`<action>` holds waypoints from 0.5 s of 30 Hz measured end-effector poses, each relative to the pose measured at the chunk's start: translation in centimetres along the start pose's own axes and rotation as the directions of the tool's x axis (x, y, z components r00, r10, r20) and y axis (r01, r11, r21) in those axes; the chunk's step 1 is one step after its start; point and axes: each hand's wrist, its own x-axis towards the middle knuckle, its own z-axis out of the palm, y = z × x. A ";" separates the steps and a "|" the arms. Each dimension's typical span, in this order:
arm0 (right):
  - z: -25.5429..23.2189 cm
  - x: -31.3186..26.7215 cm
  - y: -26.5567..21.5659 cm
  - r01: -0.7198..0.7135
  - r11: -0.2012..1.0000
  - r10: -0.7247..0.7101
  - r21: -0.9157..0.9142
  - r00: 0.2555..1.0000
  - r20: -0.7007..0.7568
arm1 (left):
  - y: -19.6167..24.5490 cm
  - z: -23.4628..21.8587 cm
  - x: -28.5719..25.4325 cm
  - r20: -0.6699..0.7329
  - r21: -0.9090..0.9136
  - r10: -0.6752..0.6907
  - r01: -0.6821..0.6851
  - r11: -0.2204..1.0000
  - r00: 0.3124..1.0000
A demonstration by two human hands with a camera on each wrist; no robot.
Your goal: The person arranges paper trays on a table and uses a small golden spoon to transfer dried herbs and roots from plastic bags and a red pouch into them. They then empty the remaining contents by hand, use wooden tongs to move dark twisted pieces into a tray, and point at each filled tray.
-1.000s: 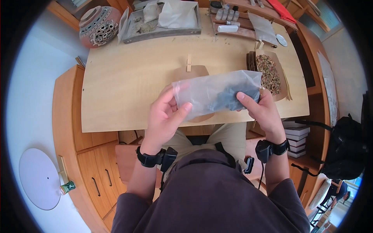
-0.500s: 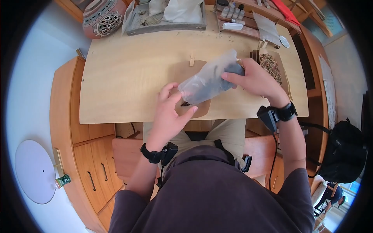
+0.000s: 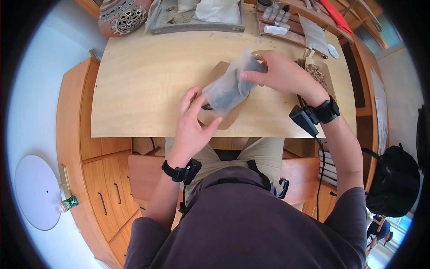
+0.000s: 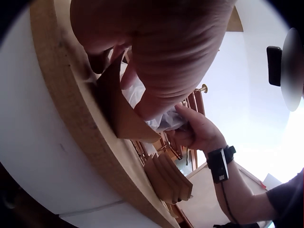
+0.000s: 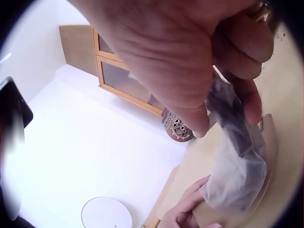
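Note:
My right hand [image 3: 289,76] grips the upper end of a cloudy plastic bag [image 3: 227,92], thumb on its near face. Dark material inside shows through the plastic. Tilted, the bag's lower end hangs over a brown paper tray [image 3: 230,120] near the table's front edge. A few dark pieces [image 3: 206,107] show at that lower end, over the tray. Beside it my left hand [image 3: 191,127] has its fingers and thumb spread around the tray's left side. In the left wrist view the tray's raised brown wall [image 4: 121,111] stands close to the fingers, partly hidden by the hand.
Right of the bag stand nested brown trays with dried plant bits [image 3: 316,75] in the top one. A grey wooden tray [image 3: 197,29], a patterned clay pot [image 3: 125,17] and a rack with small bottles [image 3: 277,15] line the back of the table [image 3: 143,98].
The bag has gone from nearly level to steeply tilted. My right hand has risen and moved away from me with its end, and my left fingers have left the bag's mouth for the tray.

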 end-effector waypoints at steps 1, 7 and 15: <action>0.0 0.2 -0.2 -0.038 0.999 0.038 -0.030 0.999 -0.017 | 0.1 -0.2 0.2 0.014 -0.004 -0.006 0.006 1.000 1.000; 0.9 1.2 1.5 -0.010 0.985 -0.017 -0.172 0.988 -0.154 | -0.5 -0.1 0.2 0.016 -0.005 0.001 -0.001 1.000 1.000; 0.8 1.4 1.8 -0.102 0.947 0.050 -0.305 0.983 -0.175 | -0.2 -0.1 0.2 0.032 0.005 0.031 -0.031 0.999 0.999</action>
